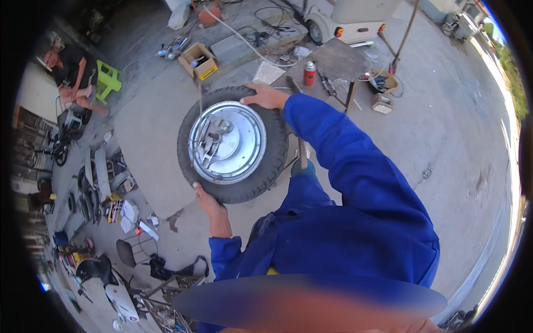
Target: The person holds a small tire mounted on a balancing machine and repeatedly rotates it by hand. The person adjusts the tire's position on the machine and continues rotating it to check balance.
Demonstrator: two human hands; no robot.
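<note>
A black-tyred wheel (270,158) with a silver hub (243,144) and metal fittings at its middle lies tilted face-up in front of me. My right hand (265,95) grips the tyre's upper edge, fingers over the tread. My left hand (211,205) holds the tyre at its lower left edge. A thin line, a cable or rod, runs down across the wheel's left side. Beyond it, a red spray can (309,74) stands upright on a worn board (336,58) with tools.
A seated person (75,75) is by a green plastic stool (108,80). An open cardboard box (197,61) sits at the back, a white vehicle (350,19) behind. Scattered parts (100,183) and a scooter (116,288) line the left. A bucket (383,83) stands right of the board.
</note>
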